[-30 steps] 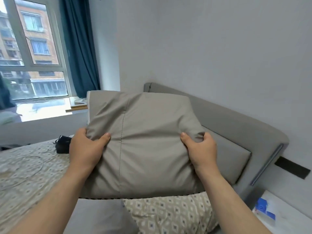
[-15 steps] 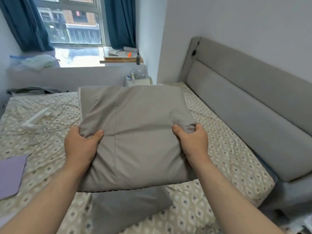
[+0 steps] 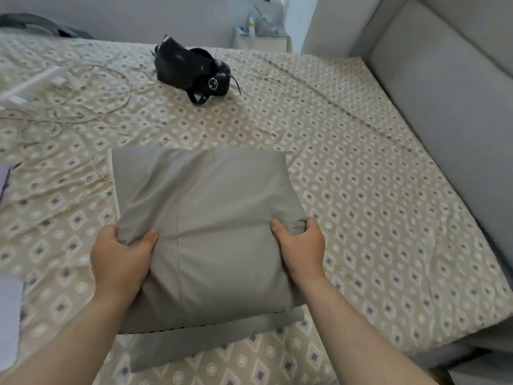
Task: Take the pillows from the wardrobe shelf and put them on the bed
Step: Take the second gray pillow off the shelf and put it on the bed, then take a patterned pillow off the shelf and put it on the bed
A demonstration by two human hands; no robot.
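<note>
Both hands hold a grey pillow (image 3: 205,234) over the bed (image 3: 361,195): the left hand (image 3: 119,259) pinches its left edge, the fingers (image 3: 144,240) bunching the cloth, and the right hand (image 3: 302,245) does likewise at the right edge. A second grey pillow (image 3: 222,340) lies under it on the patterned sheet; farther off sits a black bag (image 3: 191,70), its contents unseen

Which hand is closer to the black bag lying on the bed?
Left. The left hand grips the pillow's left edge, below the black bag; the right hand grips the right edge, farther off to the right.
</note>
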